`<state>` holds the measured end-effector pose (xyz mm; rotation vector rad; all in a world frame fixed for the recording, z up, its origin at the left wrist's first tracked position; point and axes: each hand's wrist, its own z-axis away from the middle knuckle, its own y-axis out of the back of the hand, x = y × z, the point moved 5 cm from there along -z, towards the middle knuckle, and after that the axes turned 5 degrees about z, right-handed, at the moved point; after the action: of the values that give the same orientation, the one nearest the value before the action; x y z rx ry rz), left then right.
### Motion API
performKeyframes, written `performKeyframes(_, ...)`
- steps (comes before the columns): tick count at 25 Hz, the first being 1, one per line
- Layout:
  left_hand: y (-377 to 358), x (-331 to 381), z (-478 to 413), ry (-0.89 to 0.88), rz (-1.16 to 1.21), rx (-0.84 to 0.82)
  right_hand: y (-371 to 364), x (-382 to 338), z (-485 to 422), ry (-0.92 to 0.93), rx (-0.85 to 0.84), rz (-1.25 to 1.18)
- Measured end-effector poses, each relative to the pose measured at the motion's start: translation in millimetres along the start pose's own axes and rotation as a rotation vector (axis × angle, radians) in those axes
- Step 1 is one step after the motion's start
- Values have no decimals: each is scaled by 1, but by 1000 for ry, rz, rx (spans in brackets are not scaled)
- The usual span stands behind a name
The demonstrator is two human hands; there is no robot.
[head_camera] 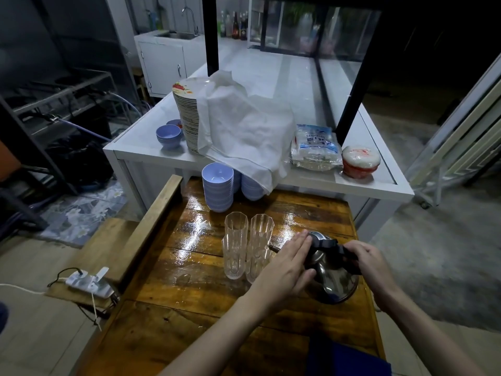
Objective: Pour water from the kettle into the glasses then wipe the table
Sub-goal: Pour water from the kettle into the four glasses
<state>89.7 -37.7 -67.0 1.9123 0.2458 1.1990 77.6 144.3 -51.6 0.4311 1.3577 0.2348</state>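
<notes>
A steel kettle with a black handle stands on the glossy wooden table, at its right side. My right hand grips the black handle from the right. My left hand lies flat against the kettle's lid and left side, fingers straight. Just left of the kettle stand several clear ribbed glasses in a tight cluster; they look empty. The kettle's thin spout points at the nearer glasses. My left hand partly hides the near right glass.
Stacks of blue bowls stand at the table's far edge. Behind is a white counter with a plate stack under a white cloth, packaged goods and a red tub. A power strip lies on a bench at the left.
</notes>
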Motion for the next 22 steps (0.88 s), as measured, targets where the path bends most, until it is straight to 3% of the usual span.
performKeyframes(22,-2,-9,1,59,96,87,-3,-13,-14,99,71,128)
